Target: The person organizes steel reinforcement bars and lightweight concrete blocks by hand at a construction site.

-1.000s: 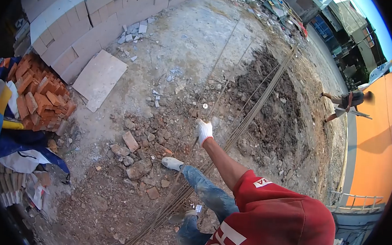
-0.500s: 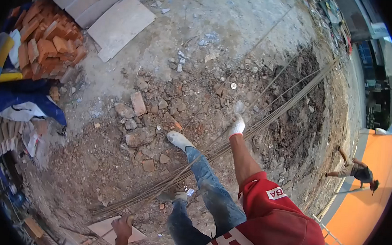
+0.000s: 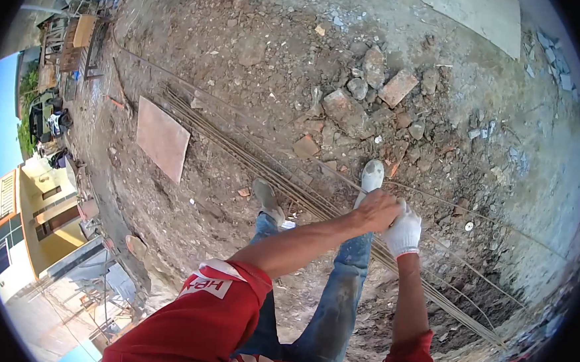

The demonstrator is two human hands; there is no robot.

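Observation:
My bare left hand [image 3: 377, 211] reaches across and is closed, pressed against my right hand [image 3: 404, 229]. The right hand wears a white knitted glove and is also closed. A thin steel rod [image 3: 340, 175] runs into the left hand from the upper left, and a length seems to come out past the glove toward the lower right. The hands hide the gripped part. Below them, a bundle of long thin steel rods [image 3: 264, 171] lies diagonally across the ground, passing by my feet.
My light shoe [image 3: 372, 175] stands by broken bricks and rubble [image 3: 348, 113]. A pinkish flat board [image 3: 162, 140] lies left of the bundle, and a pale board [image 3: 476, 16] at the top right. Another loose rod [image 3: 480, 218] crosses the dirt on the right.
My view has turned to the left. My hands were far apart, the gloved one at the rods and the bare one low on the left; now they are together.

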